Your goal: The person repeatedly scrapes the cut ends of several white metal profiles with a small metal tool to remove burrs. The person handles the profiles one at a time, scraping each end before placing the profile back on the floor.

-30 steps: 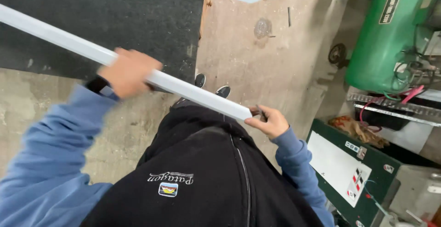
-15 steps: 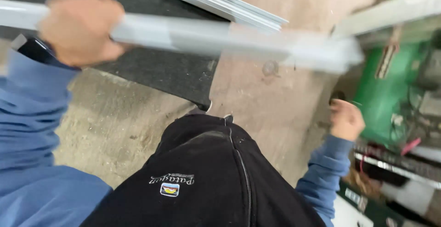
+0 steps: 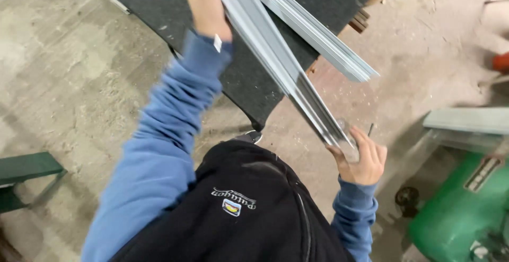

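Note:
I hold a long pale metal profile [image 3: 275, 63] that runs from the top centre down to the right. My left hand [image 3: 204, 2] grips it high up near the top edge, partly cut off by the frame. Its lower end rests in my right hand [image 3: 360, 158], whose fingers close around it. My blue sleeves and dark vest fill the lower middle of the view.
More pale metal profiles [image 3: 318, 34] lie on a dark mat [image 3: 175, 13] on the concrete floor. A green machine [image 3: 466, 209] stands at the lower right with a grey bar [image 3: 466, 119] above it. A green bench edge [image 3: 26, 169] is at the left.
The profile swung from lying across the view to pointing steeply away. My left hand went up to the top centre and my right hand took hold of the near end again.

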